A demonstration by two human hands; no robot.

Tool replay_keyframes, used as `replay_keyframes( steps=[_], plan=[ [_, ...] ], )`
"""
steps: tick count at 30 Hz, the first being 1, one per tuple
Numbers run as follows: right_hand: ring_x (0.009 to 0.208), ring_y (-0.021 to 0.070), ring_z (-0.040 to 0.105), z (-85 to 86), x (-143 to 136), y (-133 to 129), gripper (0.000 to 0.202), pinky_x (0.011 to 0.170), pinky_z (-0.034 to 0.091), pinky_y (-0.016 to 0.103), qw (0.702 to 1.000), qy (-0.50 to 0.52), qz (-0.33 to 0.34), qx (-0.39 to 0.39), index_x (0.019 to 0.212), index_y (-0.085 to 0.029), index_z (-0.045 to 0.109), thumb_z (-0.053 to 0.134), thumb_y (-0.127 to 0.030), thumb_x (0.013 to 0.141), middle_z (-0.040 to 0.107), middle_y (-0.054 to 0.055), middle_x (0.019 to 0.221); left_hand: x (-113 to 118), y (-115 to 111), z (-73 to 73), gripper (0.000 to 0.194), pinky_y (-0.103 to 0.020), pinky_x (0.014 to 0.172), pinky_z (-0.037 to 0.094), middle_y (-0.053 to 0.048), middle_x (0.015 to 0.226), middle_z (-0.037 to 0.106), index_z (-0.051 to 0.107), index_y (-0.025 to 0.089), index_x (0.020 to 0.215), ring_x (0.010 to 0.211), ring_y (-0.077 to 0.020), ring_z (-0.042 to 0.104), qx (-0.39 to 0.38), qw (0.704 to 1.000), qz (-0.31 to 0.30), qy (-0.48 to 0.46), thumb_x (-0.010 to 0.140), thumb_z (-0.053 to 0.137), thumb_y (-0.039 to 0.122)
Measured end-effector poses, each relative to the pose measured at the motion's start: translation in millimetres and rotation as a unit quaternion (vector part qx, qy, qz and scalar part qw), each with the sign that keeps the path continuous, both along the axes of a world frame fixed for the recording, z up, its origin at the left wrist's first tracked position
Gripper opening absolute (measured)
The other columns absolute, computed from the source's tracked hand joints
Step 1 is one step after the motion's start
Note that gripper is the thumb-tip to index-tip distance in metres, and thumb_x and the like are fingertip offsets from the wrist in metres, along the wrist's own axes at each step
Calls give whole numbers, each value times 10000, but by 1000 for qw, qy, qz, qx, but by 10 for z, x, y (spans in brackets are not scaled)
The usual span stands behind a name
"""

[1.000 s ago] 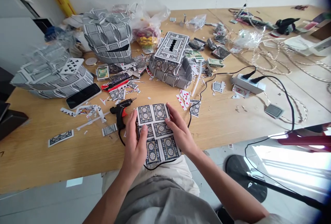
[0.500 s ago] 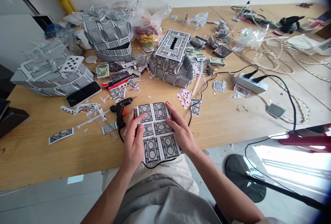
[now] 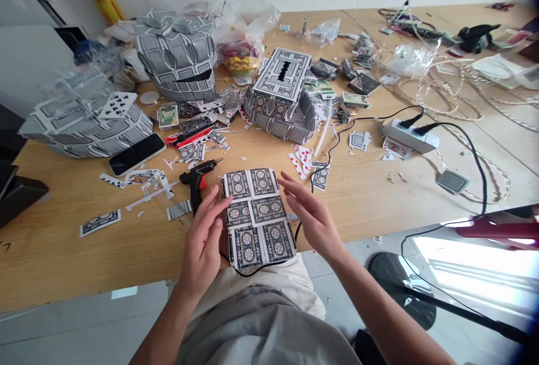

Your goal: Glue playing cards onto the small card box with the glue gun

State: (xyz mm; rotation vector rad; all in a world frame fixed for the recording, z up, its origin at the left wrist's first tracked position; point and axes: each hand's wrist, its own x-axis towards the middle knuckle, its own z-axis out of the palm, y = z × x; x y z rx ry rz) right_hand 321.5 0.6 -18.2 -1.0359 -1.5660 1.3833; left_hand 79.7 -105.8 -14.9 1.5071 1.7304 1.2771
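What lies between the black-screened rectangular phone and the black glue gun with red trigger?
Cut white playing-card pieces, scattered flat on the pale wooden table; seen in the head view.

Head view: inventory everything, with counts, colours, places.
Card panel: one, blue-grey/white, between the hands
Glue gun: one, black/red, left of panel
Phone: one, black screen, left
Card-built containers: three, grey/white, two left, one centre
Cutter-like tool: one, red/black, left-centre
Spool: one, pale, back left
Bag: one, clear, red/yellow contents, back
Power strip: one, white, right
Loose cards: uncountable, mixed, scattered
Back-right clutter: count unclear, mixed
Table: one, light wood, beneath
Left hand: one, bare, panel's left, grip open
Right hand: one, bare, panel's right, grip open
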Motion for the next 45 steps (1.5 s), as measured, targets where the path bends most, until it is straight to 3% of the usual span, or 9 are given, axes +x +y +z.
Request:
replay_keyframes(
  steps=[3,6,11,17,24,29,35,39,45],
  plan=[
    [1552,294,561,74,276,-74,406,1283,499,573,994,-88,27,57,1461,-381,708,516,-269,1121,651,40,1605,-101,-227,-4,646,-467,1347,416,-17,1774,439,534,399,1629,1641,-251,433,8,992,-54,112,1071,425,91],
    [1560,323,551,101,403,-177,618,1302,475,607,969,-189,88,133,1601,-380,594,581,-141,1030,648,49,1607,-101,-359,-60,799,-470,1316,461,-74,1796,398,319,381,1746,1648,-278,417,4,981,-78,179,1038,500,58],
    [1529,327,586,229,371,-331,733,1286,497,594,979,-163,95,80,1670,-357,511,601,-107,986,623,67,1630,-29,-370,-50,748,-464,1278,509,-115,1707,532,368,364,1725,1554,-294,554,22,992,-70,100,1057,620,143],
    [1408,307,694,653,415,-332,421,1168,611,497,996,6,32,-84,1500,-373,692,663,-386,1080,719,61,1525,11,-239,358,528,-411,1252,535,-63,1707,541,533,391,1618,1559,-270,550,59,993,-54,-86,1115,557,233],
    [1097,286,790,952,276,-15,412,906,665,426,999,-9,-21,-31,1331,-296,806,706,-569,1039,835,91,1210,-113,292,854,423,-411,1223,485,-69,1548,624,642,325,1511,1448,-266,579,69,994,-50,72,1161,432,436],
    [914,244,766,838,158,225,528,788,618,373,994,-109,6,-8,1322,-193,770,715,-611,1005,823,103,1031,-146,578,828,356,-334,857,521,-50,1088,694,702,254,1205,976,-213,654,-37,992,-37,119,1147,443,492],
    [684,191,680,604,150,336,406,624,499,327,965,-256,57,-5,1075,-166,803,615,-524,1039,781,62,805,-116,648,613,385,-327,737,469,-33,877,685,584,250,872,827,-227,656,-138,968,-61,200,1120,417,493],
    [711,207,724,497,158,374,335,651,534,341,956,-282,79,-16,1087,-195,817,636,-471,1035,827,69,877,-122,646,500,367,-325,647,432,-19,769,684,597,255,883,709,-236,657,-197,941,-81,264,1117,414,470],
    [817,232,769,442,175,571,364,722,611,371,963,-267,46,-3,1041,-215,810,670,-550,1028,849,98,995,-6,624,559,255,-426,891,550,-133,1102,738,687,196,1135,1026,-322,710,-30,920,-9,392,1079,547,402]
  ],
)
